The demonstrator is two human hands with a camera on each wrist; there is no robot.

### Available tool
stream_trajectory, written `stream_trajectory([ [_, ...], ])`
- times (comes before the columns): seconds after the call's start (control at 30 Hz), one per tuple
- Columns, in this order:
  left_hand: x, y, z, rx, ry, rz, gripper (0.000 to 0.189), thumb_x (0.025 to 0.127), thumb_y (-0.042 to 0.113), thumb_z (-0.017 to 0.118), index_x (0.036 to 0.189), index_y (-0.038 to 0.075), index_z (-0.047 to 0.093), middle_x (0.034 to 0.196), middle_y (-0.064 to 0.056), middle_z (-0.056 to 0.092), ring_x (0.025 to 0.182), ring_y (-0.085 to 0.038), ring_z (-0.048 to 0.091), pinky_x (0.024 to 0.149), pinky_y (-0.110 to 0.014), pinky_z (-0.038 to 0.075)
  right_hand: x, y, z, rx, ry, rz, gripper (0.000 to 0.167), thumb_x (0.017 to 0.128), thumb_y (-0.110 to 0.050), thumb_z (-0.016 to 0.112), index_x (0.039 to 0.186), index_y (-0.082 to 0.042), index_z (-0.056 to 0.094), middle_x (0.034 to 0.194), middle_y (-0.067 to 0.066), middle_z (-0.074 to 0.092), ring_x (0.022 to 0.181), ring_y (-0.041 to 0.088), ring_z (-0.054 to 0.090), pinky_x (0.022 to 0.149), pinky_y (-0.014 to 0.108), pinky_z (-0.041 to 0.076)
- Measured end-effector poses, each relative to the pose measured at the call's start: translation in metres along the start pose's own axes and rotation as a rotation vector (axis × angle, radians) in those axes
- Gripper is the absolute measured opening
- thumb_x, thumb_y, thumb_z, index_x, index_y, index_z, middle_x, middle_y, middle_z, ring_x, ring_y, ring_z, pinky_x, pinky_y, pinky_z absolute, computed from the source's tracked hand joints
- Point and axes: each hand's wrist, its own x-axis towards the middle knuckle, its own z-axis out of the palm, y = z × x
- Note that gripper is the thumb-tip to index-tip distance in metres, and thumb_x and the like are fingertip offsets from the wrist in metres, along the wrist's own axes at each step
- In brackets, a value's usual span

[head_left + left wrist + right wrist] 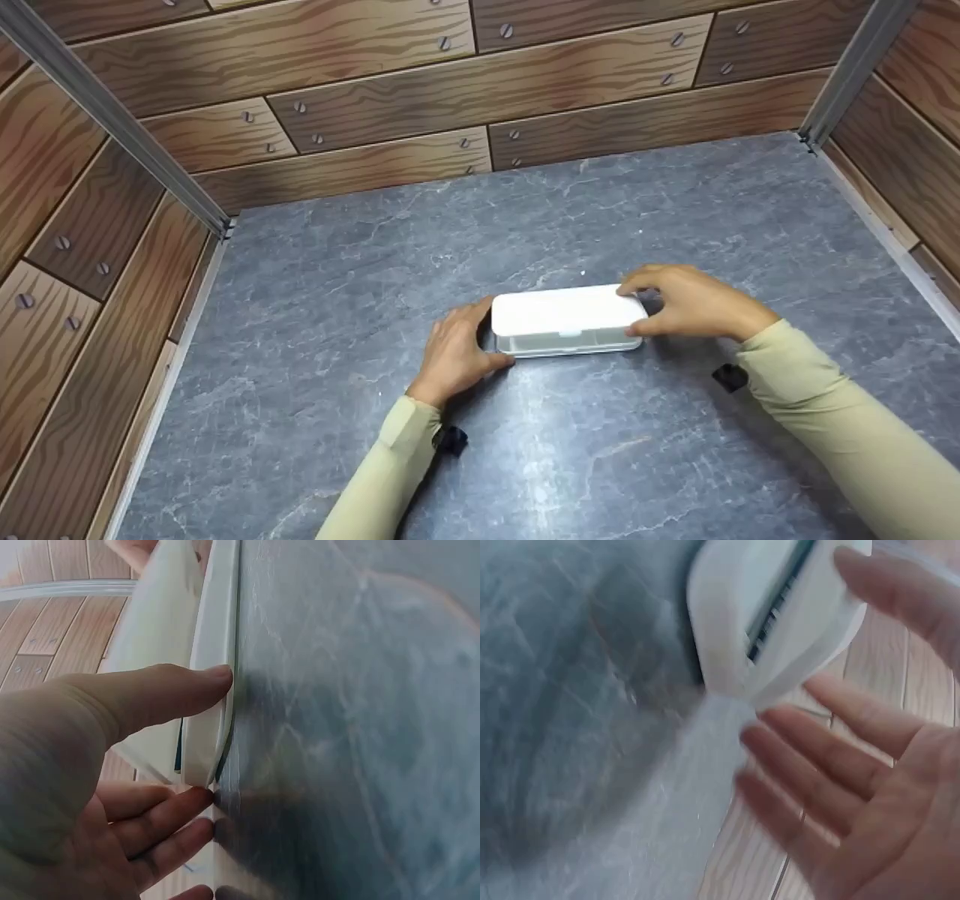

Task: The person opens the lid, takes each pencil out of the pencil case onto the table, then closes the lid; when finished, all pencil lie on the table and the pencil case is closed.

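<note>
A long white plastic box (540, 350) with rounded corners lies on the grey tabletop, its lid (566, 309) raised a little along the front. A small tab shows at the middle of the lid's front edge. My left hand (457, 349) holds the box's left end, thumb on the front wall and fingers behind the end. At the other end, my right hand (690, 304) grips the lid, thumb at the front corner and fingertips at the back. Through the gap, the right wrist view shows a dark strip with light teeth (772, 615); most of the inside is hidden.
The grey marbled tabletop (360, 247) runs out on all sides of the box. Wood-patterned walls (375, 82) stand at the back, left and right, with metal posts (112, 112) in the corners. A small dark device hangs below each wrist.
</note>
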Motion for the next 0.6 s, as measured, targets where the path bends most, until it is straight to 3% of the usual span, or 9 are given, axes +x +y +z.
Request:
stream_trajectory([
  [0.07, -0.001, 0.000, 0.001, 0.005, 0.005, 0.003, 0.099, 0.082, 0.030, 0.100, 0.166, 0.007, 0.053, 0.161, -0.019, 0.065, 0.151, -0.042, 0.058, 0.126, -0.059, 0.043, -0.001, 0.003, -0.006, 0.081, 0.013, 0.017, 0.047, 0.090, -0.032, 0.094, 0.130, -0.010, 0.082, 0.140, 0.016, 0.078, 0.132, 0.043, 0.073, 0.115, 0.064, 0.057],
  [0.17, -0.002, 0.001, 0.000, 0.026, 0.019, 0.004, 0.098, 0.082, 0.030, 0.100, 0.165, 0.005, 0.054, 0.159, -0.019, 0.066, 0.150, -0.042, 0.059, 0.123, -0.058, 0.044, 0.000, 0.010, -0.013, 0.186, 0.046, 0.059, 0.034, 0.096, -0.030, 0.090, 0.126, -0.014, 0.085, 0.130, 0.012, 0.083, 0.119, 0.031, 0.078, 0.106, 0.044, 0.064],
  [0.3, -0.003, 0.003, 0.001, 0.057, 0.027, 0.007, 0.093, 0.083, 0.032, 0.100, 0.162, 0.007, 0.059, 0.159, -0.015, 0.067, 0.151, -0.040, 0.059, 0.121, -0.057, 0.045, 0.005, 0.020, -0.019, 0.343, 0.086, 0.115, 0.030, 0.104, -0.025, 0.082, 0.129, -0.009, 0.084, 0.124, 0.015, 0.084, 0.102, 0.011, 0.078, 0.088, 0.020, 0.061],
  [0.43, -0.004, 0.002, 0.003, 0.074, 0.034, 0.013, 0.088, 0.083, 0.034, 0.100, 0.159, 0.009, 0.062, 0.158, -0.012, 0.068, 0.151, -0.038, 0.060, 0.121, -0.056, 0.046, 0.014, 0.030, -0.020, 0.528, 0.126, 0.142, 0.036, 0.110, -0.020, 0.073, 0.139, 0.002, 0.076, 0.129, 0.021, 0.081, 0.099, 0.006, 0.080, 0.091, 0.022, 0.066],
  [0.6, -0.002, -0.001, 0.005, 0.035, 0.036, 0.025, 0.087, 0.082, 0.030, 0.100, 0.158, 0.010, 0.062, 0.159, -0.012, 0.068, 0.152, -0.036, 0.059, 0.123, -0.057, 0.043, 0.025, 0.038, -0.016, 0.658, 0.154, 0.165, 0.046, 0.113, -0.024, 0.070, 0.145, 0.009, 0.069, 0.122, 0.000, 0.083, 0.100, 0.007, 0.080, 0.095, 0.029, 0.069],
])
